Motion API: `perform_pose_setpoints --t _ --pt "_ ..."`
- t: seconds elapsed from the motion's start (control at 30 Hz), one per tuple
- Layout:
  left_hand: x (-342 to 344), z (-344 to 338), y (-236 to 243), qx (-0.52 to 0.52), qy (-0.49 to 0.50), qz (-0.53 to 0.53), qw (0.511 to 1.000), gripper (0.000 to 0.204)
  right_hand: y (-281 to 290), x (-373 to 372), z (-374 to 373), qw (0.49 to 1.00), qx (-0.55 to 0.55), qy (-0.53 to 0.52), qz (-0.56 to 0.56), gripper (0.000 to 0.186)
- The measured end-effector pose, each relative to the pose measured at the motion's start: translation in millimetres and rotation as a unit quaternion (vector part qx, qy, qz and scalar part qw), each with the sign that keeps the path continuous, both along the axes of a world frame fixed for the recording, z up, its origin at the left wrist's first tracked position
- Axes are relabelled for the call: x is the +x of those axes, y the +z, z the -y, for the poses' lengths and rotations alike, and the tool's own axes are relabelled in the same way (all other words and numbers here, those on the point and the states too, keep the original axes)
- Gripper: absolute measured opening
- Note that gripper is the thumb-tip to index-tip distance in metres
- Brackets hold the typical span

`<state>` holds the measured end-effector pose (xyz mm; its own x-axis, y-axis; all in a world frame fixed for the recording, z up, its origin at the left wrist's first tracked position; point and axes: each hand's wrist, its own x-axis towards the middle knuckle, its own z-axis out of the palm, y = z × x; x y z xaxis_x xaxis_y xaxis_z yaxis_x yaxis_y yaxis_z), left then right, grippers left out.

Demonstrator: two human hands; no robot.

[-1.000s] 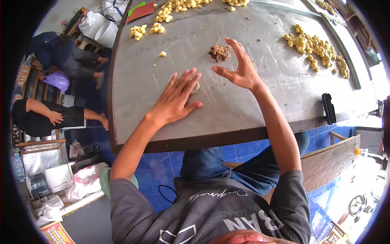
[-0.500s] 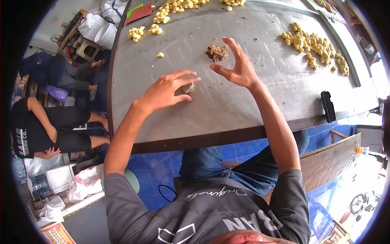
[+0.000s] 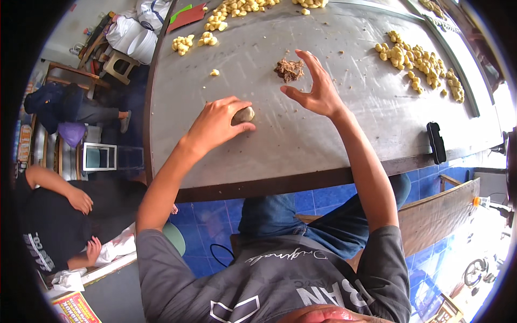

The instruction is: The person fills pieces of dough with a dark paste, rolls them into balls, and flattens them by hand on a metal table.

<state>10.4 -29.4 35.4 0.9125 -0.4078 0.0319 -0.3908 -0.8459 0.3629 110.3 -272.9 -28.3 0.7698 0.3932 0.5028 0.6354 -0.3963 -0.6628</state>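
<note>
My left hand [image 3: 215, 121] is curled around a rounded grey-brown stone [image 3: 244, 115] on the metal-topped table [image 3: 301, 145]. Its fingers lie over the far side and its thumb along the near side. Farther right, my right hand [image 3: 319, 92] hovers with thumb and fingers spread and nothing between them. Just left of those fingertips lies a small heap of broken brown shells [image 3: 288, 70]. A single pale yellow nut [image 3: 215, 72] rests beyond my left hand.
Pale yellow nuts form a pile [image 3: 425, 62] at the right and another [image 3: 237, 9] along the far side. A black case-like object [image 3: 435, 142] sits at the near right edge. A person in black [image 3: 64, 215] is close on the left. A wooden bench [image 3: 439, 212] stands at right.
My left hand's fingers have closed around the stone, which shows more now. The right hand stays about where it was. The person on the left has come nearer along the table's side.
</note>
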Motion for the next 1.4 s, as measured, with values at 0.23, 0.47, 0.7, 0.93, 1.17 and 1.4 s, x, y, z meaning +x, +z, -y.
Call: perform_pose_setpoints --t 0.23,0.47,0.7,0.93,1.17,1.4 --pt "11 -18 1 -0.028 -0.045 -0.072 0.996 0.047 2 -3 -1 1.000 -0.007 0.006 -0.027 0.086" --pt "15 -20 -7 -0.057 -0.119 0.024 0.991 0.044 0 -2 -2 1.000 -0.015 -0.001 -0.013 0.087" --pt "18 -20 -5 0.001 -0.078 -0.070 0.994 0.050 -1 -1 -2 1.000 -0.012 0.003 -0.010 0.087" --pt "-5 -13 -30 -0.027 0.010 0.152 0.988 0.088 2 -1 -2 0.999 0.018 0.022 -0.018 0.086" --pt "-10 -8 -50 0.010 -0.024 0.137 0.990 0.083 0 -1 -3 1.000 -0.013 0.005 0.019 0.083" --pt "-10 -3 -43 0.094 -0.055 0.102 0.989 0.079 1 0 -2 0.999 0.005 0.026 0.022 0.069"
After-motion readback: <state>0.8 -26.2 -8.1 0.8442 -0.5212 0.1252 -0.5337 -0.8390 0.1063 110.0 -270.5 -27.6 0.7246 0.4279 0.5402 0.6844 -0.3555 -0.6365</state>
